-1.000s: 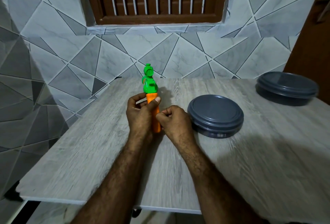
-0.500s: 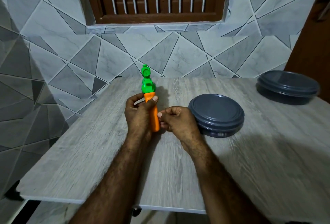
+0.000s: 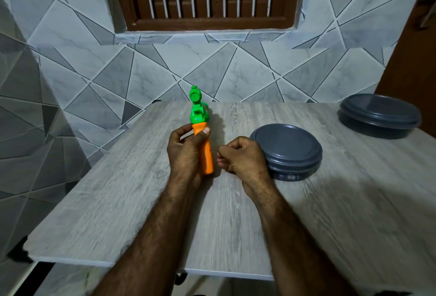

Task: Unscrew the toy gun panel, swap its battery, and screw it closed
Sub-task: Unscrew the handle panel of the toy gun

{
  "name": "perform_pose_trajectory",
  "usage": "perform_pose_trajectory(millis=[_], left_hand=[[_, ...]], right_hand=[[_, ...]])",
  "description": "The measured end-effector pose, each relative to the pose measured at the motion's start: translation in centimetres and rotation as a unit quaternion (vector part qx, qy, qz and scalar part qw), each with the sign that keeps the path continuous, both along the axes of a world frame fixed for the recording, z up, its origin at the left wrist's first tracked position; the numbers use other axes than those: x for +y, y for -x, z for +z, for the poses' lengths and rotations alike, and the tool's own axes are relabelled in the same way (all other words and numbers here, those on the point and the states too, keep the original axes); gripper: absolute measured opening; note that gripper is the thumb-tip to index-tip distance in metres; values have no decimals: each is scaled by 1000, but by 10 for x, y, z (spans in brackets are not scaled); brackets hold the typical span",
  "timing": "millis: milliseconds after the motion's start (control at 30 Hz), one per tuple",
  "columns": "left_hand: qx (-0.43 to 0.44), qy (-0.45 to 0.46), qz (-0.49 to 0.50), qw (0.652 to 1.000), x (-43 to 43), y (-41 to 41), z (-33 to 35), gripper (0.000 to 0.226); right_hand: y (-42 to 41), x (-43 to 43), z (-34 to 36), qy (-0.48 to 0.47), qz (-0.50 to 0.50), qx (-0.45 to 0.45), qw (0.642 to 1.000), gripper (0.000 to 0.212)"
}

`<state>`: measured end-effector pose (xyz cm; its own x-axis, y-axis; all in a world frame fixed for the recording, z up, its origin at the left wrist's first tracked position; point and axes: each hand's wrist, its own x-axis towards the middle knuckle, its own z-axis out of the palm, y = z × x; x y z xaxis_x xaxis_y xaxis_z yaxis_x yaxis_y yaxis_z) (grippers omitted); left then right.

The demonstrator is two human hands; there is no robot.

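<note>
Left hand (image 3: 184,153) grips toy gun (image 3: 207,155) upright — right hand (image 3: 243,157) clenched just beside, apart.

Dim indoor light, soft shadows, motion blur, wide-angle distortion

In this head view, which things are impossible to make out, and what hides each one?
1. Head view: the panel and screws of the toy gun; the left hand wraps its grip.
2. Head view: whether the right hand holds anything; its curled fingers hide the palm.
3. Head view: the label on the nearer container; blurred and too small.
</note>
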<state>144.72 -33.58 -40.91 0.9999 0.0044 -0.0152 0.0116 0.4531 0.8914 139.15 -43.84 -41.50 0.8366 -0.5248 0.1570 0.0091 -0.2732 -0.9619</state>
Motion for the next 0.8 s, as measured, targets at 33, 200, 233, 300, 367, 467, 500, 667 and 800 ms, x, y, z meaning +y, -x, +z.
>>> perform_pose_trajectory(millis=[33,200,233,300,367,467,500,667,800], left_hand=[[2,0,1,1000,0,-1,0,45],[21,8,6,1000,7,-2,-3,44],[25,14,7,1000,8,-2,-4,44],[30,27,10,999,10,-2,-6,42],[36,35,13,999,11,-2,-7,42],[42,40,20,998,14,-2,-10,44],[44,38,20,998,15,-1,-11,45],[55,25,23,998,19,-2,-18,48],[52,4,25,998,24,-2,-19,49]], right_hand=[[0,1,2,0,-5,2,1000,14],[6,2,3,9,-21,9,1000,8],[7,2,3,23,-24,14,999,7],[9,1,3,75,-34,30,996,10],[11,-1,3,141,-46,44,988,12],[15,-2,4,281,-48,104,953,14],[15,-2,4,318,-44,128,938,16],[13,5,4,436,-10,221,873,20],[16,5,6,466,6,230,854,21]])
